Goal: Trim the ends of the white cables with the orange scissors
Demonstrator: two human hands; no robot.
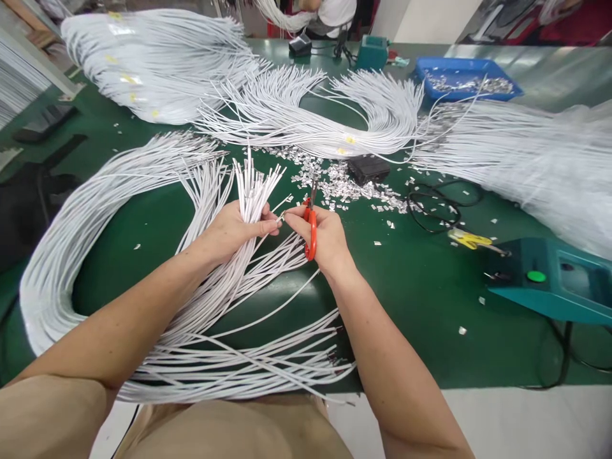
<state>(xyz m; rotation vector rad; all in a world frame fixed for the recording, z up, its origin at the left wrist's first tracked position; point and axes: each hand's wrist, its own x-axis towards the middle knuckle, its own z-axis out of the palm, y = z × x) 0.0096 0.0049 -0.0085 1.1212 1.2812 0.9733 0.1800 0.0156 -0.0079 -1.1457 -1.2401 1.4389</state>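
Observation:
My left hand [239, 229] is closed around a bundle of white cables [251, 191], whose ends fan out above the fingers. Its thumb and fingertips also pinch near the end of one single cable. My right hand [327, 236] is closed, with orange-handled scissors [310, 229] held in it, blades pointing up and away. The right thumb and a fingertip meet at the tip of that single cable, close to the left thumb. Beneath my forearms, more white cables [229, 370] spread across the table, their ends toward the right.
Small silvery pieces [335, 182] lie scattered around a black block [368, 169]. Large white cable bundles [153, 64] fill the back. A blue tray [468, 76] holds small metal pieces. At right stand a teal machine [554, 274] and yellow-handled pliers [471, 239]. A person sits beyond the table.

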